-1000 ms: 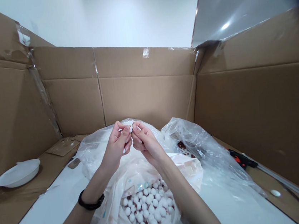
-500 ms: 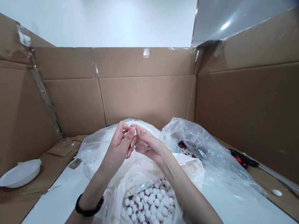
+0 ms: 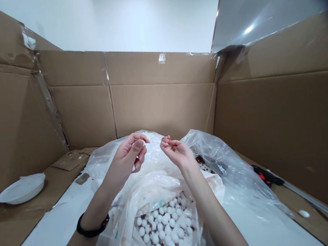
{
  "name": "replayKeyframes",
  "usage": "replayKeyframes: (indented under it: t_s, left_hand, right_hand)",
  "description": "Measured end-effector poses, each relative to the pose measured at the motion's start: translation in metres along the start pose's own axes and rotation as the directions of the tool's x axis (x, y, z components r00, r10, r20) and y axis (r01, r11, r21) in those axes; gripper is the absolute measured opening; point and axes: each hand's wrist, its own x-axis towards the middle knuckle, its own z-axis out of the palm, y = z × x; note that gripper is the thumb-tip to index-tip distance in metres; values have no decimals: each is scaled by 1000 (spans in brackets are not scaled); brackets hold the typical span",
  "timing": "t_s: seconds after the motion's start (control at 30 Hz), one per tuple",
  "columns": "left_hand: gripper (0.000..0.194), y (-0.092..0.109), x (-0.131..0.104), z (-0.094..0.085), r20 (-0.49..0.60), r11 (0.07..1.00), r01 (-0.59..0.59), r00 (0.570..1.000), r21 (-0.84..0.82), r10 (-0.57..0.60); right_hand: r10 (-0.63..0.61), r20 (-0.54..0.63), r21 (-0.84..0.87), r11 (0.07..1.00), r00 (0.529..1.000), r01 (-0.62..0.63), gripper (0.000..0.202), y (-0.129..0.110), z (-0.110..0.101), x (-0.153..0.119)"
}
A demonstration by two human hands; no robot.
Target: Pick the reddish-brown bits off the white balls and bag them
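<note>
My left hand [image 3: 129,153] is raised above the bag, thumb and forefinger bent toward each other around what looks like a small white ball, faint against the pale plastic behind. A dark band circles that wrist. Across a gap, my right hand [image 3: 176,150] is turned palm up with its fingers curled in; small reddish-brown bits show on the palm. Below both, a white plastic bag [image 3: 124,222] gapes toward me. Inside lie many white balls [image 3: 164,227] with reddish-brown bits among them.
Behind the hands lies a clear plastic bag [image 3: 235,174] with dark brown bits. A white dish [image 3: 23,190] sits at left. To the right are a black-and-red handled tool [image 3: 267,176] and a small white disc [image 3: 304,213]. Cardboard walls [image 3: 161,103] enclose the white table.
My hands, which were pinched together around a small white thing, have come apart. The right hand has moved right and turned palm up; the left has shifted slightly left.
</note>
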Motion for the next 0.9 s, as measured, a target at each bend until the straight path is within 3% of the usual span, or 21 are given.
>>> replayKeyframes:
  t_s: [0.17, 0.37, 0.43, 0.53, 0.6, 0.77, 0.9]
  left_hand:
    - [29, -3, 0, 4, 10, 998, -65, 998, -5, 65]
    - [31, -1, -4, 4, -26, 987, -129, 991, 94, 132]
    - [33, 2, -6, 3, 83, 971, -134, 989, 200, 119]
    - [35, 7, -9, 5, 293, 892, -138, 956, 430, 7]
    - [32, 8, -10, 8, 337, 824, -132, 939, 551, -74]
    - [33, 5, -10, 10, 283, 751, -91, 950, 655, -131]
    - [39, -2, -4, 5, 143, 851, -17, 987, 524, -68]
  right_hand:
    - [2, -35, 15, 1000, 999, -2, 38, -2, 2, 0]
    - [-12, 62, -10, 1000, 998, 13, 31, -1, 7, -6]
    - [-25, 104, -18, 999, 994, 27, 28, 0, 6, -7]
    - [-38, 159, -35, 998, 987, 44, 27, 2, 4, -10]
    - [-37, 186, -51, 998, 982, 47, 31, 2, 3, -11]
    - [3, 203, -116, 993, 979, 20, 35, 2, 2, -10]
    - [30, 211, -151, 988, 977, 3, 34, 3, 4, -11]
